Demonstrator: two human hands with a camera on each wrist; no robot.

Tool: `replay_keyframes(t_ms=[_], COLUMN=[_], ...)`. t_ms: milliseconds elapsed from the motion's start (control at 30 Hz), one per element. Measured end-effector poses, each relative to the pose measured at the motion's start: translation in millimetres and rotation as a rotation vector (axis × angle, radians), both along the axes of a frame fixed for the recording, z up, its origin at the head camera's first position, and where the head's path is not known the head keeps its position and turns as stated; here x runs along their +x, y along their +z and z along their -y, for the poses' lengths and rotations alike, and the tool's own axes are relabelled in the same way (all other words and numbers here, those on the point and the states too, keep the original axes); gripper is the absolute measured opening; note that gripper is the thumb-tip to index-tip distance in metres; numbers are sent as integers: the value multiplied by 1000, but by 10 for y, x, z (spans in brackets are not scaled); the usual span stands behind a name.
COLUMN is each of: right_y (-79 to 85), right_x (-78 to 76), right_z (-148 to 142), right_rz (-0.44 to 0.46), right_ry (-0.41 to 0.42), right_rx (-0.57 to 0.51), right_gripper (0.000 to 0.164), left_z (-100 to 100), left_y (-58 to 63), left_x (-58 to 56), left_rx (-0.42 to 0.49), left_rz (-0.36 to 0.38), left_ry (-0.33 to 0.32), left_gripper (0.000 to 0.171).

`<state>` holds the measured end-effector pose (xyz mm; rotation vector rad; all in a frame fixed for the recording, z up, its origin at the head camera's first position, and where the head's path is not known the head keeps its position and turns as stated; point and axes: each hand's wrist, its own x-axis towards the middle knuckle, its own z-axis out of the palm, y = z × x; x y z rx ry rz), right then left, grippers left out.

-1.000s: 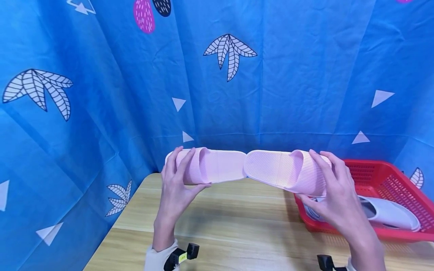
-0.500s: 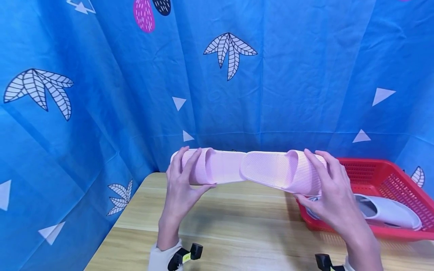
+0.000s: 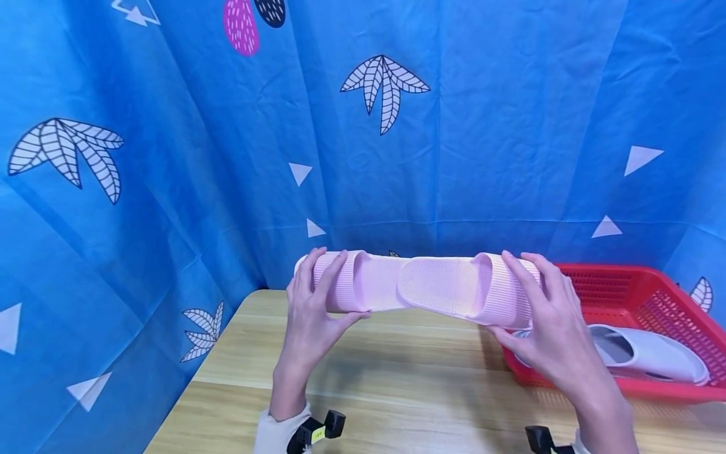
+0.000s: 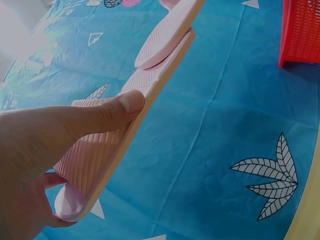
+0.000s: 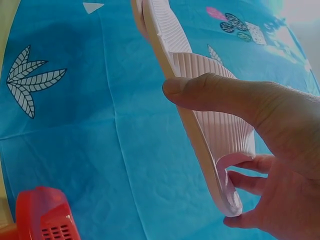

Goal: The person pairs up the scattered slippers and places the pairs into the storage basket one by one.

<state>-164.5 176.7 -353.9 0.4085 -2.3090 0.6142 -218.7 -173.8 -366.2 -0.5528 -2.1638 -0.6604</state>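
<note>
Two pink slide slippers with ribbed straps are held up above the wooden table, toes pointing outward. My left hand [image 3: 311, 315] grips the left slipper [image 3: 381, 282] around its strap, thumb along the lower edge and fingers over the top. Around the strap of the right slipper [image 3: 437, 284], my right hand [image 3: 547, 315] holds in the same way. The right slipper's heel overlaps the left one's heel, lying in front of it. In the left wrist view, the left thumb [image 4: 112, 112] presses the sole's side; the right thumb [image 5: 195, 92] does likewise in the right wrist view.
On the right of the wooden table [image 3: 397, 391] stands a red plastic basket [image 3: 689, 315]. A white shoe [image 3: 652, 353] lies inside it, with another pale item partly hidden behind my right hand. A blue patterned curtain [image 3: 482, 126] hangs behind and to the left.
Both hands have come closer together, the left moving right and the right moving slightly left. The slippers' heels went from just meeting to overlapping.
</note>
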Motion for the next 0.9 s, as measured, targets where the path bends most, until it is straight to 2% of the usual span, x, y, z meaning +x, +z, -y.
replay_keyframes(t_ms=[900], right_y=[-35], right_x=[-18], right_z=[158], right_rz=[-7], right_ry=[37], right_rx=[41], right_gripper=[134], left_z=[-137], left_y=[-17], left_x=[19], left_rx=[-34], left_rz=[-11], left_ry=[-51], left_gripper=[107])
